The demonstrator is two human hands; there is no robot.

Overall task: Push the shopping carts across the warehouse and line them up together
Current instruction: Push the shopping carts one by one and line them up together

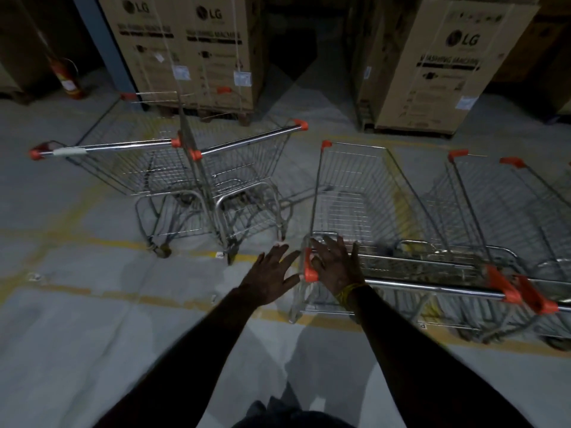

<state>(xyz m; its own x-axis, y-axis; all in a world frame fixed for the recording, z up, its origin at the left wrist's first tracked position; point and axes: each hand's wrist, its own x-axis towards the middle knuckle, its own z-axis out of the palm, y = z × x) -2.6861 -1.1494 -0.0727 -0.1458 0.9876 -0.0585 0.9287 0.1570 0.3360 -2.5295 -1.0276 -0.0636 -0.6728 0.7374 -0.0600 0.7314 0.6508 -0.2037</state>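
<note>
Several wire shopping carts with orange handle caps stand on the grey floor. The nearest cart (364, 193) has its steel handle bar (432, 290) running right from an orange end cap (310, 271). My right hand (335, 265) is spread flat with straight fingers over that handle's left end. My left hand (272, 278) hovers open just left of the cap, holding nothing. Two more carts (494, 205) sit nested beside it on the right. Two carts stand apart at the left, one (129, 162) with tape on its handle, the other (247, 162) angled against it.
Tall cardboard washing-machine boxes on pallets stand behind the carts at the left (185, 50) and right (432, 63), with a dark aisle between them. A red fire extinguisher (66, 77) leans at the far left. Yellow lines (92, 242) mark the floor.
</note>
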